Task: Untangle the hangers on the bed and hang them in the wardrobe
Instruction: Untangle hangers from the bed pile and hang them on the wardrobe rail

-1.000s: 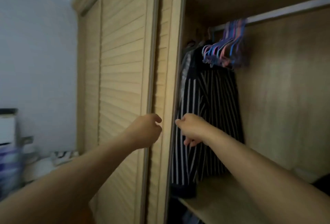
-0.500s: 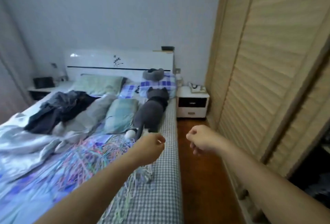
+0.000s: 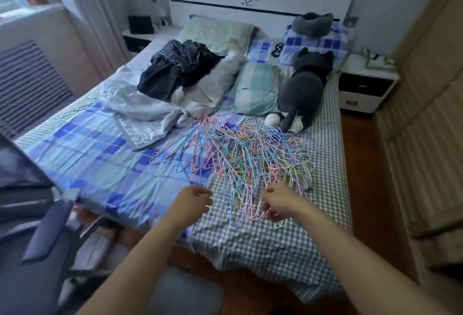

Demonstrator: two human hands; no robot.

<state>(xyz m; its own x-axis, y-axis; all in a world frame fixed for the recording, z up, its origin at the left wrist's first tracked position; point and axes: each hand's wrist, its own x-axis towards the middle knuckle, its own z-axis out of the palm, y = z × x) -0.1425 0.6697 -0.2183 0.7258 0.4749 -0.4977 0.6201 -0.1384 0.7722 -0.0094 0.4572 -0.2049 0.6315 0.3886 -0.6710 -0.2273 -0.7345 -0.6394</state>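
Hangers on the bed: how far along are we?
Nothing in this view shows any hung. A large tangled pile of hangers lies on the bed. Left hand and right hand hover at its near edge, fingers loosely curled, holding nothing. Untangling and hanging remain.

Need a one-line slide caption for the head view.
Both hands, left hand and right hand, reach empty toward a tangled pile of colourful hangers on the bed.

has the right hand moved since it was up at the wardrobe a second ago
Yes. The right hand has left the wardrobe and come down over the bed, at the near edge of the hanger pile.
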